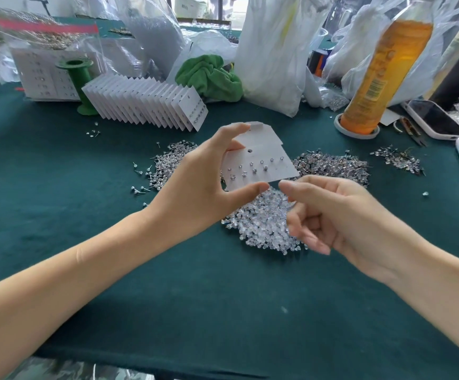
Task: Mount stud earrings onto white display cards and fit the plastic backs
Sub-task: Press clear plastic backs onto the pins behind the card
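**A:** Risks, largest first?

**B:** Item one: the display card (261, 163), held up over the green table (168, 297) by my left hand (195, 198), thumb under the near edge and a fingertip on the far corner. It is a light pinch, so the card could tip and drop into the heap of clear plastic backs (264, 226) right below. Item two: my right hand (340, 218), just beside the card's near corner, fingers loosely curled. I cannot tell whether a back sits between thumb and finger; a piece that small would slip unnoticed.

**A:** Counts?

**B:** Largest to smallest. Bottle of orange liquid (384, 75): one. Fanned row of finished cards (146, 102): one row, roughly twenty. Phones (436, 119): two, at the right edge. Stud piles (168, 165): two main, plus a small scatter. Studs on the held card: about ten, in two rows.
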Demonstrator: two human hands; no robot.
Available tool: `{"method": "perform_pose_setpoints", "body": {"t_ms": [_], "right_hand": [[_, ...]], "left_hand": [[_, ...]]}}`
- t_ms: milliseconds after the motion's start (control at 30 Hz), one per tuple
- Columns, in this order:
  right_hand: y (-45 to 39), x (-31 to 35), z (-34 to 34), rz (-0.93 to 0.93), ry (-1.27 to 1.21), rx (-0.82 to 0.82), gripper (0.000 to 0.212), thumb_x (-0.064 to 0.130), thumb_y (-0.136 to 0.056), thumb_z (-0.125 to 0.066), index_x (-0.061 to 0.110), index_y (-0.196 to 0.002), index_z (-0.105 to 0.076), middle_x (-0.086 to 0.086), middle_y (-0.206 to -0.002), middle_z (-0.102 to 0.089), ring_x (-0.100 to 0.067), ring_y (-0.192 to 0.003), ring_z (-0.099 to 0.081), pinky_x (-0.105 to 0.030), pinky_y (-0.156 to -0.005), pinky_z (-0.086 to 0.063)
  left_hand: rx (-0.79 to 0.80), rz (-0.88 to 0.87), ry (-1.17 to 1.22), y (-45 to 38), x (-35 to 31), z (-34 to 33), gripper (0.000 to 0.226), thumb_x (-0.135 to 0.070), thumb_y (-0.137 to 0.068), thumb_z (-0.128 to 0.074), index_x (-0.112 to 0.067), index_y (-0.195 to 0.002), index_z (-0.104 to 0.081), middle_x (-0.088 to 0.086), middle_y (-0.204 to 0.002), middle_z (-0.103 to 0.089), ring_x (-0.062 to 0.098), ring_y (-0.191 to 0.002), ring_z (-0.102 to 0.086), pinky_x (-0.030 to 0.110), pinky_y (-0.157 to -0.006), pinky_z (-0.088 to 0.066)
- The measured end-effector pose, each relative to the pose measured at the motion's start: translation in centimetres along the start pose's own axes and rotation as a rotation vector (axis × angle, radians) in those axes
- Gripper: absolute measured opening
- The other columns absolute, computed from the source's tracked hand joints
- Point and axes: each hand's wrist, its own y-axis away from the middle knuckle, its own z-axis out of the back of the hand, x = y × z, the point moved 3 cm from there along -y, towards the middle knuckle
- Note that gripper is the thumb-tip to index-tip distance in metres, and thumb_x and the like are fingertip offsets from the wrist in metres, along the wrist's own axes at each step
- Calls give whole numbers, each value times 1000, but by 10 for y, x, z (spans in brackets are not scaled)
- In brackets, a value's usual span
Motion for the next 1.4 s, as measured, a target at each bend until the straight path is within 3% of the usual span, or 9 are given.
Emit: {"method": "perform_pose_setpoints", "body": {"t_ms": [133,333,567,733,900,1200,1400], "right_hand": [[-2,-3,-4,-30,-91,-15,53,34,-59,-75,6,-98,-53,-20,-76,-72,-18,-48,-60,-21,-36,-47],[-4,-3,-7,68,-122,-74,32,28,-68,-70,8,-91,-62,-14,-82,-74,-23,-67,-72,-22,-48,-54],[-5,-4,-9,76,-146,-126,14,25,-68,-70,12,-73,-67,-13,-69,-71,-23,-61,-72,-21,-47,-54],[-5,-4,-7,74,-103,-158,21,24,-63,-74,9,-77,-70,-16,-70,-72,-22,-60,-72,-20,-47,-53],[-7,-4,-6,92,-61,-196,30,25,-63,-76,6,-85,-72,-15,-70,-72,-20,-59,-70,-21,-46,-54],[-9,-7,-3,123,-78,-219,8,12,-78,-72,6,-84,-71,-16,-72,-72,-16,-58,-68,-21,-48,-53],[-10,-8,-4,135,-138,-215,29,15,-68,-73,6,-94,-68,-16,-77,-74,-14,-58,-69,-20,-48,-53]], "left_hand": [[-31,-18,12,1,-5,3,74,-51,-72,-73,-35,-135,-38,-12,-111,-59,-2,-95,-55,7,-84,-40],[-39,-43,2,5,-12,-1,75,-54,-68,-70,-38,-133,-38,-14,-109,-60,-5,-94,-56,6,-83,-39],[-56,-102,-28,9,-17,-5,77,-51,-69,-75,-28,-135,-41,-8,-110,-61,-3,-96,-53,5,-85,-36],[-65,-137,-48,11,-20,-6,76,-44,-70,-75,-23,-136,-42,-11,-109,-57,-3,-101,-51,3,-88,-33],[-70,-148,-69,13,-21,-7,77,-41,-71,-77,-21,-136,-41,-10,-110,-56,4,-104,-54,14,-93,-38],[-71,-153,-54,13,-24,-6,74,-47,-73,-67,-19,-136,-41,-6,-112,-58,8,-102,-54,20,-92,-41],[-73,-164,-73,13,-22,-7,74,-42,-74,-70,-18,-137,-41,-3,-115,-59,7,-103,-54,16,-91,-40]]}}
